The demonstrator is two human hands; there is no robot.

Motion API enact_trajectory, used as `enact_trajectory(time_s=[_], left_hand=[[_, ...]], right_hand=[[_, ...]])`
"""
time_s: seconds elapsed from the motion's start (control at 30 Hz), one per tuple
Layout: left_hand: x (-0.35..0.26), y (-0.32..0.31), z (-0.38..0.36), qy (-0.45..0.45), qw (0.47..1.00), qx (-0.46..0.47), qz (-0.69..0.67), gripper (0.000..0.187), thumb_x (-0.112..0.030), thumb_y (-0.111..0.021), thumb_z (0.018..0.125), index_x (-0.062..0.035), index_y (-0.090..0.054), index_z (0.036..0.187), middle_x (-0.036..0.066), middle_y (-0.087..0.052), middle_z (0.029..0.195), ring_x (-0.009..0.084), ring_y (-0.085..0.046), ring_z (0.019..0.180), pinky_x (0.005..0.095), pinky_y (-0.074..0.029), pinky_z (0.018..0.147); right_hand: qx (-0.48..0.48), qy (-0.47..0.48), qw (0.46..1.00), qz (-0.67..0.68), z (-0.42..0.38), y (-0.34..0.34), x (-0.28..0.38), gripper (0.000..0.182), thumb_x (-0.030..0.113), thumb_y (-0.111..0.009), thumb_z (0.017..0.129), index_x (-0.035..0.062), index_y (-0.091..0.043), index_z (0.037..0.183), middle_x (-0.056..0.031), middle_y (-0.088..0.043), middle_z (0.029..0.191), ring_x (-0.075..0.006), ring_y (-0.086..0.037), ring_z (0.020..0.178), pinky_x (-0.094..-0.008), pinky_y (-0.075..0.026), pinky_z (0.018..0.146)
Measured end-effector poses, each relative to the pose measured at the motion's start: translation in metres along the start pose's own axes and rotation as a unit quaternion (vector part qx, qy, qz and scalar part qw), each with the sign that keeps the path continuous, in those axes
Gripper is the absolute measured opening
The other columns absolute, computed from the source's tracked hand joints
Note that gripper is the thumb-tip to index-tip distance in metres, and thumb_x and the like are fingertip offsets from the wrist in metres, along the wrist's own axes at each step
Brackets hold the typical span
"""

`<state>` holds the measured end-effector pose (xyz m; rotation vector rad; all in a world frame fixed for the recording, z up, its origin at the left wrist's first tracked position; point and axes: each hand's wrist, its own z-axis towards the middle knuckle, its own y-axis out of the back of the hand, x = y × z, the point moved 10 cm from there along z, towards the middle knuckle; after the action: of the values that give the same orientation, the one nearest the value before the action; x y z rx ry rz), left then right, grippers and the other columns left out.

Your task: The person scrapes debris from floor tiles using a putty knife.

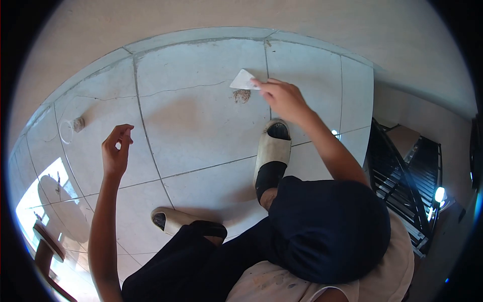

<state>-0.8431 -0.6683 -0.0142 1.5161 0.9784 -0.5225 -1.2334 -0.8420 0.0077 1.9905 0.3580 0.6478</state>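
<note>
My right hand [285, 100] reaches out over the tiled floor [191, 121], its fingers closed on a flat white triangular piece [244, 79]. The piece's lower edge is right by a small heap of brown crumbly debris [242, 96]. Farther left, my left hand [115, 152] hovers with thumb and fingers pinched together. Whatever may be between those fingertips is too small to name. Beyond it on the floor are a pale ring [66, 132] and a small greyish lump [78, 124]. A thin wavy line runs across the tiles from near the lump toward the white piece.
A pale wall [241, 15] with a tiled skirting curves along the far side. My slip-on shoes [261, 146] stand on the tiles. Black metal railings and steps [407, 171] drop away at the right, past the floor's edge. Wooden furniture [48, 244] is at lower left.
</note>
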Motion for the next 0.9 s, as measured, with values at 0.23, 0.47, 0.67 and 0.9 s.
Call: enact_trajectory(time_s=[0.23, 0.47, 0.67, 0.9], left_hand=[[0.015, -0.002, -0.008, 0.003, 1.000, 0.007, 0.006, 0.016, -0.012, -0.059, 0.102, -0.0012, -0.069, 0.107, 0.005, -0.066, 0.079, 0.0115, -0.063, 0.071, 0.0269, -0.048, 0.066], [-0.004, -0.003, 0.008, 0.002, 1.000, 0.006, 0.008, 0.017, -0.013, -0.058, 0.102, -0.0010, -0.069, 0.107, 0.005, -0.067, 0.079, 0.0116, -0.063, 0.071, 0.0274, -0.049, 0.067], [-0.016, -0.002, 0.009, 0.004, 1.000, -0.002, -0.008, 0.018, -0.013, -0.057, 0.102, -0.0012, -0.069, 0.107, 0.006, -0.068, 0.080, 0.0121, -0.063, 0.072, 0.0274, -0.049, 0.070], [-0.016, -0.024, 0.011, 0.005, 0.999, 0.041, -0.012, 0.017, -0.013, -0.057, 0.102, -0.0012, -0.069, 0.107, 0.006, -0.069, 0.084, 0.0130, -0.065, 0.074, 0.0280, -0.050, 0.070]], right_hand=[[0.040, 0.016, 0.970, -0.240, 0.016, 0.058, -0.077, 0.047, 0.015, -0.057, 0.100, 0.0326, -0.059, 0.144, -0.0041, -0.066, 0.098, -0.0241, -0.065, 0.098, -0.0501, -0.045, 0.100], [0.119, 0.107, 0.967, -0.197, 0.022, 0.009, -0.014, 0.038, 0.022, -0.058, 0.102, 0.0322, -0.065, 0.138, -0.0032, -0.062, 0.092, -0.0225, -0.064, 0.095, -0.0466, -0.044, 0.097], [0.107, 0.038, 0.963, -0.245, -0.001, 0.025, -0.052, 0.036, 0.024, -0.058, 0.102, 0.0310, -0.066, 0.137, -0.0041, -0.063, 0.092, -0.0217, -0.065, 0.097, -0.0443, -0.046, 0.096], [0.005, 0.111, 0.986, -0.122, -0.019, -0.011, -0.002, 0.037, 0.021, -0.063, 0.097, 0.0264, -0.068, 0.133, -0.0055, -0.059, 0.084, -0.0246, -0.063, 0.079, -0.0408, -0.048, 0.072]])
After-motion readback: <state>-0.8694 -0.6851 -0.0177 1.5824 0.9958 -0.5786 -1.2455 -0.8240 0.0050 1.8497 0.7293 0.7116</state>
